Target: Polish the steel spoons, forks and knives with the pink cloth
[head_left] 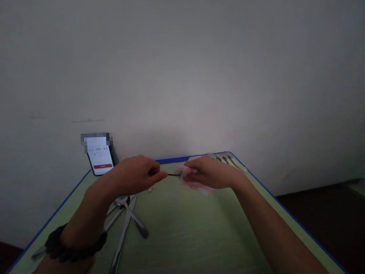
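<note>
My left hand (142, 174) is closed in a pinch on a thin metal piece of cutlery (173, 175), held level above the table. The cutlery's far end goes into a pink and white cloth (202, 188), so I cannot tell whether it is a spoon or a fork. My right hand (204, 173) is closed on the cloth, which wraps round that end; a corner hangs below the fingers. Under my left forearm, a spoon (134, 218) lies across other metal cutlery (122, 239) on the table, partly hidden by the arm.
The green table (186, 240) has a blue edge and stands against a pale wall (180, 73). A phone (101, 160) showing a timer leans on the wall at the back left. Several pieces of cutlery (228, 157) lie side by side at the back right corner, behind my right hand.
</note>
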{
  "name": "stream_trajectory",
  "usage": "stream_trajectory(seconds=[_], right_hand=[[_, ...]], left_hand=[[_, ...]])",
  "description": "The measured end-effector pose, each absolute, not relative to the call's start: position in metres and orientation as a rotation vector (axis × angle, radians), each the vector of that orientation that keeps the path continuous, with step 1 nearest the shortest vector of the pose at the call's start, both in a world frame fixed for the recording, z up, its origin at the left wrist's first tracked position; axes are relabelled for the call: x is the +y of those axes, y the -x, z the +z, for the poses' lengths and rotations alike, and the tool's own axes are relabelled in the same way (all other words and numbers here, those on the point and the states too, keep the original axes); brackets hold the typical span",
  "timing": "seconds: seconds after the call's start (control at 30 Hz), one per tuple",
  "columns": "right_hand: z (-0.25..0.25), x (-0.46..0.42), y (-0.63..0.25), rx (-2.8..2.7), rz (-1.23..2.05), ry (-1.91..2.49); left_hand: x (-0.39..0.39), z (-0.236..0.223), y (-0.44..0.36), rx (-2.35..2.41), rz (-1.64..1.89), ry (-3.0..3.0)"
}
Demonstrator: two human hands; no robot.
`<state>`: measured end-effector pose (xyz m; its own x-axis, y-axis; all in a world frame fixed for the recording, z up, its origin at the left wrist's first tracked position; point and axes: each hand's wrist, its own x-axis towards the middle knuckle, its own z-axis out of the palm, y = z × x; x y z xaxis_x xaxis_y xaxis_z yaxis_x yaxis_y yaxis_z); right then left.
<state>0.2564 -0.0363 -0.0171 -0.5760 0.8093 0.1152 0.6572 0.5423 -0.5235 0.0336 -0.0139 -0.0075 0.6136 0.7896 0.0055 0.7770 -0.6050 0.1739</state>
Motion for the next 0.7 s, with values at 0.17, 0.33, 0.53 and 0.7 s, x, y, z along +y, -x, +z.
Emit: stream_trajectory(seconds=[0.17, 0.33, 0.53, 0.7], right_hand=[[-0.011, -0.039, -0.256, -2.427, 0.561, 1.211], [-0.007, -0.037, -0.262, -2.217, 0.65, 1.103], [-0.029, -0.023, -0.241, -1.589, 0.489, 1.129], [-0.054, -0.015, -0.208, -1.08, 0.749, 0.983]], left_hand=[[-0.013, -0.006, -0.035, 1.361, 0.11, -2.727], [-0.013, 0.0, -0.031, 1.384, 0.151, -2.682], [-0.013, 0.003, -0.031, 1.559, 0.311, -2.742], [-0.018, 0.004, -0.037, 1.658, 0.25, -2.762]])
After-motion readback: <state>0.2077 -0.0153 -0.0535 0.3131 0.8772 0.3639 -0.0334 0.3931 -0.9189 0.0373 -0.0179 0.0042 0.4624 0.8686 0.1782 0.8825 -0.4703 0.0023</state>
